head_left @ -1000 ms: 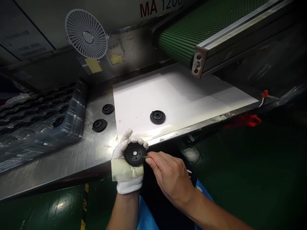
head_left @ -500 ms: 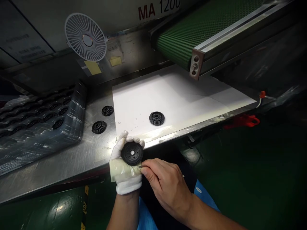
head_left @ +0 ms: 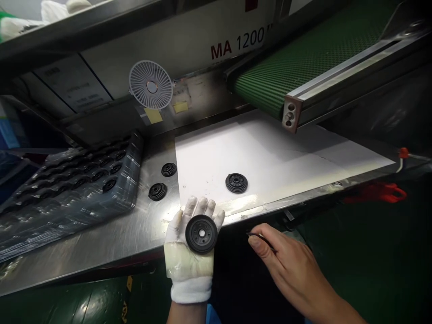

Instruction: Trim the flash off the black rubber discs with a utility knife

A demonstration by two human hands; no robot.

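Right hand [head_left: 290, 265] withdrawn, pinching tool [head_left: 260, 238]; black disc [head_left: 201, 234] face-up on open gloved left hand [head_left: 189, 265].

The rubber disc [head_left: 201, 234] is black, the glove [head_left: 189, 283] white, the conveyor belt [head_left: 297, 76] green-checked.

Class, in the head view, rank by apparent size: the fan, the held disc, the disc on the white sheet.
White fan largest; held black disc and sheet disc unranked, since camera nearness makes them unsure.

Hidden, cut off, too small
A black ribbed rubber disc [head_left: 201, 234] hides the palm of the white-gloved left hand [head_left: 189, 265]; the thin dark tool [head_left: 259, 236] at the bare right hand [head_left: 290, 258] is too small to identify.
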